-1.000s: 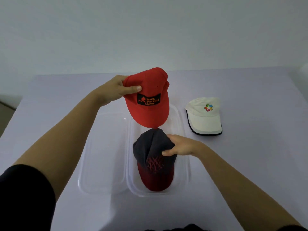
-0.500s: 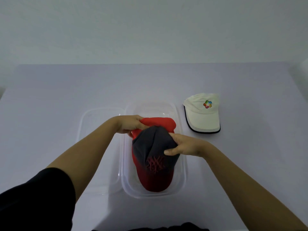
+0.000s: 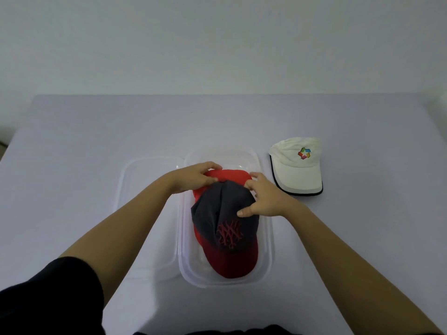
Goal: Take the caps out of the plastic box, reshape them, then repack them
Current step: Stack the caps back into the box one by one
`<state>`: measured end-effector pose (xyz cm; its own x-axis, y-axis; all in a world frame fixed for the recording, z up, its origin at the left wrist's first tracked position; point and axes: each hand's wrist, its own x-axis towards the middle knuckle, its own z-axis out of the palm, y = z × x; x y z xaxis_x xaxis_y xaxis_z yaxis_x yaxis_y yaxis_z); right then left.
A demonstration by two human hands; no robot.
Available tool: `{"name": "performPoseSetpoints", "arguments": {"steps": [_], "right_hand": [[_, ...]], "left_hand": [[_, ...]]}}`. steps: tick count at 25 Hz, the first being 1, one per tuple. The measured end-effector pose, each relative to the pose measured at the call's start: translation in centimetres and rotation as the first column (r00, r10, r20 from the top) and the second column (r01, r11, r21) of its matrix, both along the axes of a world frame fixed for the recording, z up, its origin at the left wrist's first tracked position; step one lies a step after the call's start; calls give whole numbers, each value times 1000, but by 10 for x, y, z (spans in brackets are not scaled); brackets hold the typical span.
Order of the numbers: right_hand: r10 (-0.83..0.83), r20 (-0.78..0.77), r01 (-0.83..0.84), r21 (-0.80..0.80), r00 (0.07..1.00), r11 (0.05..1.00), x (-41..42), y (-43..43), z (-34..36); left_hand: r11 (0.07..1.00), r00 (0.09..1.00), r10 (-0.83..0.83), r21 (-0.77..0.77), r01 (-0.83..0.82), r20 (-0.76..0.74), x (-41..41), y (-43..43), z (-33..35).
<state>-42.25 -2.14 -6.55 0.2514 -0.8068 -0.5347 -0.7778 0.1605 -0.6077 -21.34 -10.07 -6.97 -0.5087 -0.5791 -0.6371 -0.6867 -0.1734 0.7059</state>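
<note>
here both hands (image 3: 196,178) (image 3: 263,199) clasp stacked caps (image 3: 225,213).

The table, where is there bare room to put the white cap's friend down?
Bare table stretches left of the lid, beyond the box toward the wall, and right of the white cap. It is crowded inside the box: two caps and both hands.

A single head view looks forward and down from the near edge of the desk (image 3: 84,146), facing the far wall (image 3: 217,44). It sits close above both forearms, with the box (image 3: 266,238) central and the desk's far edge across mid-frame.
</note>
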Motion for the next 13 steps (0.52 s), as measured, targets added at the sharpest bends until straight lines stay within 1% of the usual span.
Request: {"name": "performPoseSetpoints", "arguments": {"steps": [2, 3, 5, 6, 7, 8, 10, 12, 13], "right_hand": [[72, -102, -71, 9, 992, 997, 1, -1, 1], [115, -198, -121, -16, 973, 993, 2, 0, 2], [200, -437, -263, -86, 877, 961, 5, 2, 4], [220, -516, -313, -98, 828, 945, 6, 4, 4], [221, -552, -326, -98, 804, 940, 7, 6, 5], [212, -553, -312, -91, 806, 946, 7, 7, 6], [182, -504, -260, -89, 844, 961, 6, 8, 7], [138, -399, -197, -111, 907, 974, 4, 10, 8], [90, -309, -132, -117, 947, 984, 1, 13, 7]], "left_hand": [[997, 997, 65, -32, -66, -29, 1, 11, 8], [995, 996, 80, -53, -82, -34, 2, 18, 8], [985, 999, 45, -168, -44, 3, 0, 33, 0], [970, 999, 40, -241, -31, 35, -2, 41, -6], [952, 996, 71, -301, -50, 61, -5, 48, -12], [933, 990, 127, -347, -97, 65, -8, 54, -16], [877, 975, 216, -452, -165, 62, -13, 60, -25], [840, 970, 235, -516, -168, 65, -14, 64, -28], [845, 974, 223, -508, -167, 51, -15, 65, -28]]}}
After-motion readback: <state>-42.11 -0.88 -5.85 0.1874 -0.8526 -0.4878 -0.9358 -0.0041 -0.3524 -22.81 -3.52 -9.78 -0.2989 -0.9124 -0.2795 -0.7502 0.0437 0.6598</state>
